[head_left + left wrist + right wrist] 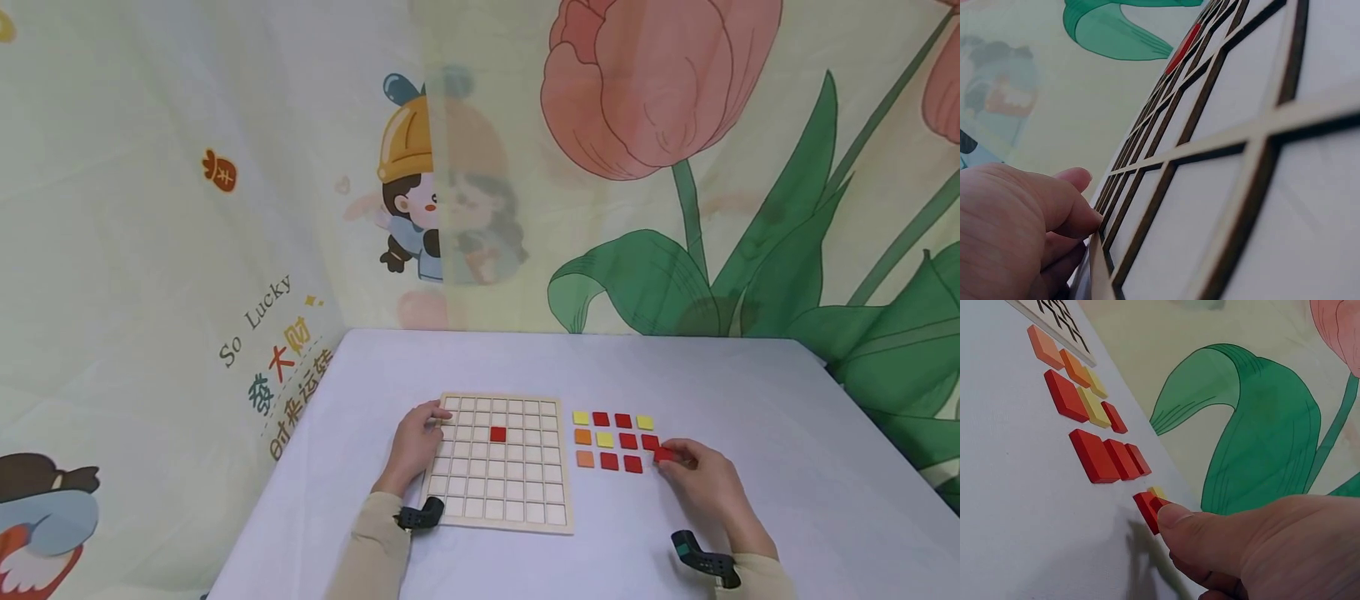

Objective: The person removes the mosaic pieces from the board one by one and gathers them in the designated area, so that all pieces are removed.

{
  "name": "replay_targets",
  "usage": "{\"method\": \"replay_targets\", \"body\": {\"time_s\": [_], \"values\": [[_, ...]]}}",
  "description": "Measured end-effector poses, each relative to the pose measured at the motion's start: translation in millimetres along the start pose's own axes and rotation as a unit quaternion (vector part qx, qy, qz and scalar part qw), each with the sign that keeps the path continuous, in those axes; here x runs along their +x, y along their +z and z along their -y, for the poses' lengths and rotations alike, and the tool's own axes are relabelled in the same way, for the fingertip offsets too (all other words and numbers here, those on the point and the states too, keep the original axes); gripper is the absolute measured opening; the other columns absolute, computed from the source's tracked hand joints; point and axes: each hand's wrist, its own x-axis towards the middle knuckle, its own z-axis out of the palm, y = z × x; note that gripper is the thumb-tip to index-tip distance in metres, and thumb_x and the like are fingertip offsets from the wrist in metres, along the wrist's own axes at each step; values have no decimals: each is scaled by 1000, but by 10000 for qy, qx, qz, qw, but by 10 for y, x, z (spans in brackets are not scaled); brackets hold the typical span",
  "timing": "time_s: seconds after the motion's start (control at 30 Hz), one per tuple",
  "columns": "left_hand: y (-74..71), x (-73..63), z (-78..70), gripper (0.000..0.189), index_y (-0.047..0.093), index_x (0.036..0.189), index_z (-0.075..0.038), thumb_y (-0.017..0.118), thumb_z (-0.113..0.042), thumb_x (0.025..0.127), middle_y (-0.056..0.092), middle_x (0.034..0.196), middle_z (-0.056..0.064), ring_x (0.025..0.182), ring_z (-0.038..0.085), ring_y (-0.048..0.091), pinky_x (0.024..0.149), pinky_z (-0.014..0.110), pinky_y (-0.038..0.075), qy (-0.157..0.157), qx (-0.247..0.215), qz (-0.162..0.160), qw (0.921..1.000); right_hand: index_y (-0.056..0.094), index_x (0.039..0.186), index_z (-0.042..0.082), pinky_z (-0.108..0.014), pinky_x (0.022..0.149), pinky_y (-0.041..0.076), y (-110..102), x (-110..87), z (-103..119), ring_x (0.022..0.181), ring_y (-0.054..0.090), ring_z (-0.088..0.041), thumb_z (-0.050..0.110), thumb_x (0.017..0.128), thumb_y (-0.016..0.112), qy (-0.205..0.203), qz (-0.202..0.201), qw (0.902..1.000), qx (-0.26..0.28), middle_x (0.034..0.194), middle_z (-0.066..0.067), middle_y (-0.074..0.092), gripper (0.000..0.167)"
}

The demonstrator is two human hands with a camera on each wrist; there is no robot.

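Observation:
A square wooden grid board (566,500) lies on the table, with one red tile (498,434) in a cell of its upper part. My left hand (417,437) holds the board's left edge; in the left wrist view a fingertip (1096,220) touches the rim and other fingers curl beside it. To the right of the board, loose square tiles lie in short rows: red, yellow (604,439) and orange (585,459). At the right end of these rows my right hand (705,479) pinches a red tile (663,454) between thumb and fingers. Its fingertips are partly hidden behind the thumb in the right wrist view.
A white cloth covers the table (600,558). Printed curtains with tulips (660,83) and cartoon figures stand behind it and at its left side. A black band with a mount (705,560) is worn on each wrist.

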Motion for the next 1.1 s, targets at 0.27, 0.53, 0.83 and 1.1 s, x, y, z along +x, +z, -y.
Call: {"method": "replay_targets", "body": {"time_s": [0.27,0.53,0.83,1.1], "values": [[5,-7,-2,26,69,103,-11,57,5,87,50,144,13,139,37,37,115,54,30,13,63,-3,10000,61,121,-2,-42,78,56,-18,27,-65,94,53,-31,13,87,73,133,78,9999,-31,102,-19,61,40],[14,1,11,26,69,103,-12,58,5,88,51,144,13,139,37,37,115,54,30,15,61,-14,10000,62,122,0,-42,77,57,9,15,-31,93,53,-30,11,86,74,73,71,9998,-185,101,-18,62,39],[8,5,7,26,69,103,-11,57,6,87,51,144,13,139,37,37,115,53,29,32,82,-32,10000,62,123,0,-42,78,57,62,4,15,94,52,-30,12,85,75,87,98,9996,-234,102,-17,61,42],[13,7,13,26,69,103,-11,57,6,88,51,144,12,139,37,38,115,53,31,25,3,-7,10000,62,124,1,-46,81,56,76,-6,11,94,51,-31,8,85,73,133,129,9996,-229,102,-17,60,41]]}}
